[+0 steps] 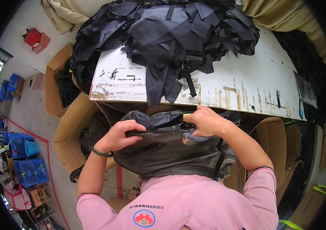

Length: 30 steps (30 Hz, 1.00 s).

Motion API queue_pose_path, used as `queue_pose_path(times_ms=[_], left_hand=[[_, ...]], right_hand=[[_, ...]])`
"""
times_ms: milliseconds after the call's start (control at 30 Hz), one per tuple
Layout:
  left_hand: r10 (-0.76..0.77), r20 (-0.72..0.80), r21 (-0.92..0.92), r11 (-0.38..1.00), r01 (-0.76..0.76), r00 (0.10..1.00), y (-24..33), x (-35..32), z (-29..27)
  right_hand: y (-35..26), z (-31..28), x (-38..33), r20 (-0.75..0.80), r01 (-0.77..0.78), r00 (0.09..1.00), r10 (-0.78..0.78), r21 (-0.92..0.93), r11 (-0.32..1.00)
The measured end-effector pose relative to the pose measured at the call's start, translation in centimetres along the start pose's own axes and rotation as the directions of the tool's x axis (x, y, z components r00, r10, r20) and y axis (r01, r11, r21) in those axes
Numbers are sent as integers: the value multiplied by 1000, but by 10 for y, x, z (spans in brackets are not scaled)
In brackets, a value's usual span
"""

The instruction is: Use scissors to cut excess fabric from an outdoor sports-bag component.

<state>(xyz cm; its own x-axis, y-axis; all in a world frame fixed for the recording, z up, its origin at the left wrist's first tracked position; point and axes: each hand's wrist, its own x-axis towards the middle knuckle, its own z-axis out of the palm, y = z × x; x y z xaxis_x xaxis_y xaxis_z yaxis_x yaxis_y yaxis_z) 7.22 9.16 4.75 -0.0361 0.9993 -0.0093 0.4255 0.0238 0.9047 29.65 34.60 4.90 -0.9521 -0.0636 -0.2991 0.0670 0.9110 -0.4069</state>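
A large dark olive-black bag of shiny coated fabric lies across my lap, its mouth at the top beneath the table's front edge. My left hand, a dark green bangle on its wrist, pinches the bag's upper edge between thumb and fingers. At the right part of the same edge, my right hand is closed with its fingers curled in. Something dark with a yellow-green spot shows by its fingertips, too small to name. A grey-blue wrap sits at a finger of that hand. Between the hands runs a black strip along the edge.
A white, scuffed table stands ahead, with a heap of black fabric pieces hanging over its edge. Open cardboard boxes stand left, another carton right. Blue plastic crates lie far left, beyond a red floor line.
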Motion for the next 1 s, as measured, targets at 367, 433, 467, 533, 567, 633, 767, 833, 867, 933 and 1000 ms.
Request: queue_pose_path(times_ms=[367, 433, 467, 533, 567, 633, 767, 833, 867, 933, 1000], left_hand=[[-35, -6, 46, 998, 35, 999, 10, 3, 0], [-20, 9, 74, 997, 19, 1000, 12, 4, 0], [-22, 7, 73, 997, 22, 1000, 11, 3, 0], [2, -17, 69, 998, -1, 1000, 9, 1, 0], [2, -18, 68, 998, 0, 1000, 8, 0, 0], [-2, -26, 67, 998, 4, 1000, 8, -1, 1], [-31, -4, 68, 997, 32, 1000, 14, 3, 1], [-32, -5, 66, 997, 32, 999, 14, 3, 2], [-33, -7, 65, 997, 34, 999, 14, 3, 1], [-33, -3, 77, 997, 33, 999, 14, 3, 1], [-34, -3, 78, 996, 34, 999, 14, 2, 0]], right_hand=[[-6, 3, 4, -145, 96, 986, -80, 103, 990], [-7, 2, 5, -150, 100, 985, -82, 115, 988], [-8, 0, 5, -96, 62, 994, -55, 72, 995], [-9, 0, 6, -41, 30, 999, -28, 28, 999], [-8, 2, 6, -45, 27, 999, -26, 20, 999], [-8, 3, 6, -47, 26, 999, -26, 13, 1000], [-12, 3, 6, -103, 53, 994, -45, 79, 995], [-14, 3, 9, -130, 78, 989, -63, 109, 991], [-16, 3, 10, -129, 76, 990, -62, 111, 991], [-17, 3, 11, -127, 76, 990, -61, 112, 991], [-17, 3, 12, -107, 62, 993, -56, 52, 997]])
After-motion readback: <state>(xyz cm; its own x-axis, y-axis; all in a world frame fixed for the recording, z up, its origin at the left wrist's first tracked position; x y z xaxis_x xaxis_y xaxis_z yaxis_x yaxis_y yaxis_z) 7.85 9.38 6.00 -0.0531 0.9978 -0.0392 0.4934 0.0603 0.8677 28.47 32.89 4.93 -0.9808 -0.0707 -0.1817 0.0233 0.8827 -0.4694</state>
